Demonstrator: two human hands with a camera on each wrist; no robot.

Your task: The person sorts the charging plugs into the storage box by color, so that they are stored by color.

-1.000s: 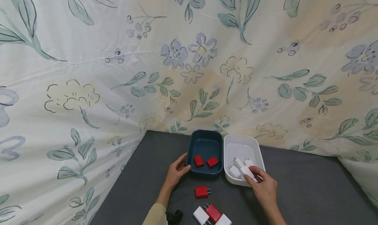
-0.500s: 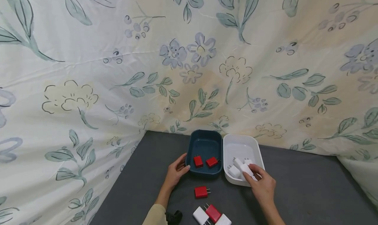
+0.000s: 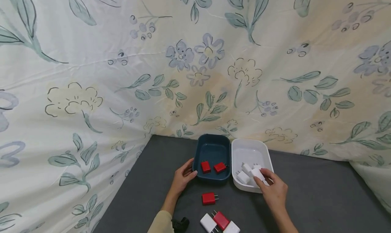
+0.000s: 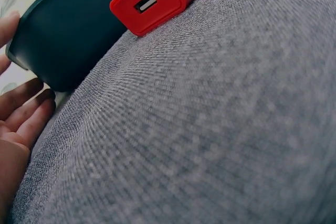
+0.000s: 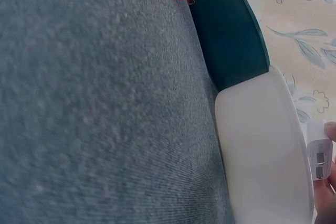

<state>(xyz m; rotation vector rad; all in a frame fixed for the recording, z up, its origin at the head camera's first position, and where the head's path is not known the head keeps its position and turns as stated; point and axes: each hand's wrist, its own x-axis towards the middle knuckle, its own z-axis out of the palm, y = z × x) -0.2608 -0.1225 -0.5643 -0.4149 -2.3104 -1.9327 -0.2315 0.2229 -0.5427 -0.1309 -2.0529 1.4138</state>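
Observation:
In the head view, my left hand point(image 3: 181, 178) touches the left outer side of a dark blue tray point(image 3: 212, 139), its thumb near the front corner. Two red chargers point(image 3: 205, 166) lie in that tray. My right hand point(image 3: 275, 189) pinches a white USB charger point(image 5: 319, 156) between thumb and fingers, over the front right of a white tray point(image 3: 248, 144). Several white chargers point(image 3: 243, 177) lie beneath and beside it. The right wrist view shows two USB ports on the held charger. Fingers point(image 4: 31, 106) in the left wrist view are fairly straight beside the blue tray.
On the dark cloth point(image 3: 311, 192), a red charger point(image 3: 208, 198) lies before the blue tray. Closer in are another red charger point(image 3: 221, 220) and two white chargers point(image 3: 208, 222). A floral curtain point(image 3: 195, 100) rises behind the trays, which stand side by side.
My right hand has shifted slightly to the right, and the white charger in it has turned a little. My left hand has stayed at the blue tray.

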